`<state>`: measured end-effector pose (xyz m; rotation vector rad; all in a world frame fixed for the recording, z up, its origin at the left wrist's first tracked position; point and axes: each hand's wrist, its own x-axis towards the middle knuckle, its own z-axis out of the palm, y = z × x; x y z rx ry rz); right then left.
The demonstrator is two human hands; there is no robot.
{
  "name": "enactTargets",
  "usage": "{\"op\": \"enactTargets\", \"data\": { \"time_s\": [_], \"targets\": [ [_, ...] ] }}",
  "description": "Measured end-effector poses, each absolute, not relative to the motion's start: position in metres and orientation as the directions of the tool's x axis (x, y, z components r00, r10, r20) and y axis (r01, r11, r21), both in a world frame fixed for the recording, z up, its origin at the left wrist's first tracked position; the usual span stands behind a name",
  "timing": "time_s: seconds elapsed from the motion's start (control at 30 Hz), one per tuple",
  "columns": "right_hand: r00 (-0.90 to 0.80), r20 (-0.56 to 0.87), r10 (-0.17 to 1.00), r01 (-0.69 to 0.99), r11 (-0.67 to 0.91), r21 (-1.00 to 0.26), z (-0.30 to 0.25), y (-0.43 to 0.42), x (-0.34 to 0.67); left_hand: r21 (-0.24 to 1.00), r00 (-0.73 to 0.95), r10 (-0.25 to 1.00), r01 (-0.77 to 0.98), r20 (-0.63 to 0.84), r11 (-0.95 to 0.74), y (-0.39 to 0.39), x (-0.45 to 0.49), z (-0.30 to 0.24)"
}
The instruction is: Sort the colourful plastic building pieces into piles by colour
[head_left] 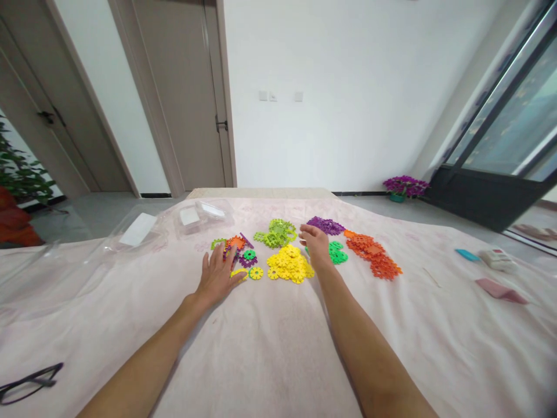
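Note:
My left hand [217,273] rests with spread fingers over a small mixed heap of plastic snowflake discs; an orange disc [236,242], a purple disc [248,261] and a green disc [249,254] show around its fingertips. By its thumb lies a yellow disc [256,273]. My right hand [315,245] hovers among the sorted piles, its fingers loosely bent and apart, with nothing visible in them. Around it are a yellow pile [290,265], a lime-green pile [278,233], a purple pile [326,226] and a green pile [337,253], partly hidden by the hand.
An orange pile [374,255] lies farther right. Clear plastic containers [139,229] stand at the left, and eyeglasses [32,383] at the near left. Toward the right edge are a blue object [467,255], a white box [498,260] and a pink cloth [501,290].

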<state>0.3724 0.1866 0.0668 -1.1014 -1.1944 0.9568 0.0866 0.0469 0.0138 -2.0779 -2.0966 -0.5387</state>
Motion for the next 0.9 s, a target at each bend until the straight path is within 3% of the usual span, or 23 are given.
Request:
{"op": "enactTargets", "data": {
  "time_s": [0.2,0.37,0.63,0.77,0.9],
  "targets": [
    [-0.078,0.339,0.938,0.339,0.345,-0.875,0.052,0.166,0.334,0.130,0.010,0.953,0.990,0.303,-0.052,0.092,0.102,0.041],
    [-0.201,0.366,0.909,0.479,0.417,-0.773,0.053,0.146,0.319,0.177,-0.034,0.984,0.984,0.173,0.003,0.116,0.096,0.048],
    [-0.397,0.415,0.819,0.564,0.574,-0.594,0.054,0.126,0.303,0.235,0.105,0.943,0.954,0.316,-0.185,0.081,0.082,0.042],
    [-0.538,0.374,0.755,0.592,0.655,-0.470,0.055,0.107,0.292,0.245,0.145,0.941,0.943,0.307,-0.225,0.056,0.078,0.049],
    [-0.647,0.237,0.724,0.685,0.689,-0.236,0.054,0.088,0.284,0.303,0.137,0.936,0.923,0.323,-0.239,0.040,0.070,0.057]
  ]
}}
